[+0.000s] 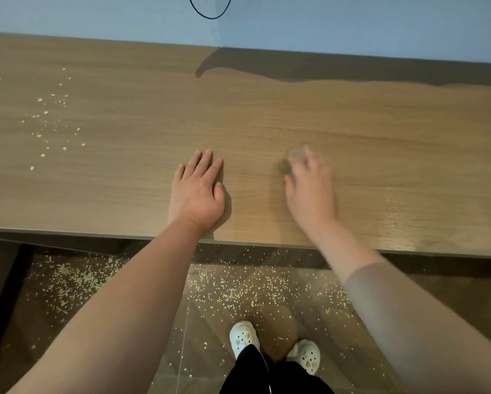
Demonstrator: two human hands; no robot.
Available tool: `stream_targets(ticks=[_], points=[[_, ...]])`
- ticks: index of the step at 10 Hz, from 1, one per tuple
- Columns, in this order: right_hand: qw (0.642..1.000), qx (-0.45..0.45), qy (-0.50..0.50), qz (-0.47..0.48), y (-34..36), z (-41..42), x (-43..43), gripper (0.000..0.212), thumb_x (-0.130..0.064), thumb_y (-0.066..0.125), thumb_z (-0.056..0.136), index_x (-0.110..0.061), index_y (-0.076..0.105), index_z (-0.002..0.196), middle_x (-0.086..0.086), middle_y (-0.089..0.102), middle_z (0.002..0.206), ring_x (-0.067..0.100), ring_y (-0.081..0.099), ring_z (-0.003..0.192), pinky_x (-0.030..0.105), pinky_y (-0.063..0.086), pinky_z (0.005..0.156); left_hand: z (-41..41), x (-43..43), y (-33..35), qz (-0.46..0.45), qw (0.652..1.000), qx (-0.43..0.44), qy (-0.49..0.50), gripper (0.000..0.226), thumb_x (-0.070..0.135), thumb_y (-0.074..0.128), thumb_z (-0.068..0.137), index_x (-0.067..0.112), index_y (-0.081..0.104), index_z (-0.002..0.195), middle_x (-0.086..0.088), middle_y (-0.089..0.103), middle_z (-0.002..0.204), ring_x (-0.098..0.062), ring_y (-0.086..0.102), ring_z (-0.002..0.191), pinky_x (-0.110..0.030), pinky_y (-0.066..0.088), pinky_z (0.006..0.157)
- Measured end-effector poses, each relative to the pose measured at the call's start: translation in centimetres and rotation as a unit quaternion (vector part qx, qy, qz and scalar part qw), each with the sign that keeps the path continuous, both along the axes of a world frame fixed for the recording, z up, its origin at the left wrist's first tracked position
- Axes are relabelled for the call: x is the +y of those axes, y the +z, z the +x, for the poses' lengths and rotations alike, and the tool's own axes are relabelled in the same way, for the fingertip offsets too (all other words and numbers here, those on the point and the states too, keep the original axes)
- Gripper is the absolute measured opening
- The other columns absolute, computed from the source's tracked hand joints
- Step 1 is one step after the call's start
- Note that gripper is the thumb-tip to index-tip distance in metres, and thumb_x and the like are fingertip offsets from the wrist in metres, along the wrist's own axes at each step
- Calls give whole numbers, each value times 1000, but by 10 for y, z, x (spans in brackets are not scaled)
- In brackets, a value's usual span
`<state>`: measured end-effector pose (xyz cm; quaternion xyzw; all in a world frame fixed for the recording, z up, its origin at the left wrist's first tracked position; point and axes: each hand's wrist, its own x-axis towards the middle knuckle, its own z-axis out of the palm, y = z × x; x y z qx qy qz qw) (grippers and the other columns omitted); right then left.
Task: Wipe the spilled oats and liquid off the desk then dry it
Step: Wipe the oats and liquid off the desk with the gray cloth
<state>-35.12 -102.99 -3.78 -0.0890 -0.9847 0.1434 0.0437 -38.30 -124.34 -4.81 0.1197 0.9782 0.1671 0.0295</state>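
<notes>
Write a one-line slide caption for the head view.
Left hand flat on the desk; blurred right hand over a grey cloth; oats scattered left.

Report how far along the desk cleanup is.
Done: the desk middle looks oat-free. In hand: the left hand rests flat while the blurred right hand is on something grey, likely a cloth. Left: scattered oats on the desk's left part and a wet sheen near the right front edge.
</notes>
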Motion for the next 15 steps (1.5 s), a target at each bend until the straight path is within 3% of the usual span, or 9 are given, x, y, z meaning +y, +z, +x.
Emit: stream_targets(ticks=[2, 4, 6, 7, 8, 10, 11, 12, 15], points=[[933, 19, 359, -14, 1, 110, -34, 53, -12, 69, 81, -17, 56, 132, 12, 43, 148, 34, 43, 134, 56, 25, 110, 0, 0, 1, 4, 1000, 2, 4, 65, 33, 26, 87, 19, 39, 149, -1, 25, 160, -18, 13, 150, -41, 8, 122], [991, 52, -84, -87, 13, 97, 59, 48, -16, 50, 95, -22, 45, 142, 2, 23, 159, 31, 30, 142, 53, 24, 117, 1, -1, 2, 7, 1000, 7, -2, 63, 32, 28, 89, 18, 37, 150, -3, 24, 161, -18, 13, 150, -42, 8, 122], [996, 50, 64, -43, -15, 122, -16, 52, -10, 64, 85, -11, 54, 136, 18, 39, 150, 40, 39, 137, 59, 34, 110, 0, -1, 2, 1, 1000, 3, -5, 58, 27, 33, 94, 19, 34, 151, -2, 22, 161, -18, 10, 150, -42, 7, 122], [954, 35, 286, -85, -6, 130, -50, 60, -13, 69, 82, -12, 48, 139, 15, 39, 150, 29, 36, 138, 46, 27, 116, 1, 0, 4, 5, 1000, 1, -4, 63, 31, 29, 90, 19, 36, 151, -1, 22, 161, -17, 11, 150, -41, 7, 122], [937, 26, 111, -330, 41, 107, -40, 57, -14, 61, 90, -13, 39, 143, -6, 45, 144, -8, 36, 128, 5, 26, 107, 0, -1, 2, 10, 1000, 4, -2, 57, 27, 33, 94, 19, 36, 151, -1, 22, 161, -17, 10, 150, -40, 6, 122], [802, -120, -110, -574, 63, 27, 36, 14, -27, 55, 98, -16, 59, 106, 5, 66, 107, 22, 66, 98, 41, 54, 88, 0, -1, 0, 21, 1000, 8, -2, 61, 30, 29, 91, 19, 37, 150, -1, 22, 161, -16, 10, 150, -40, 6, 122], [963, -71, -117, -233, 45, 5, 69, 12, -29, 54, 98, -26, 63, 105, 4, 63, 119, 16, 54, 100, 35, 42, 94, 1, -1, 0, 20, 1000, 8, -4, 63, 32, 27, 89, 20, 37, 150, 0, 23, 161, -16, 10, 150, -40, 6, 122], [972, 66, -121, -191, 53, 3, 75, 31, -23, 42, 103, -18, 58, 128, 9, 52, 138, 18, 46, 121, 31, 31, 104, 0, -1, -1, 21, 1000, 10, -1, 64, 32, 27, 88, 20, 38, 150, 0, 24, 161, -15, 11, 150, -40, 7, 122], [994, -85, 57, 40, 32, 28, 49, 86, -70, 28, 85, -25, 7, 156, -1, -13, 162, 19, -10, 150, 46, -6, 120, 0, -1, 0, 10, 1000, -1, 1, 66, 35, 24, 87, 22, 35, 151, 2, 20, 162, -13, 8, 150, -38, 5, 122]])
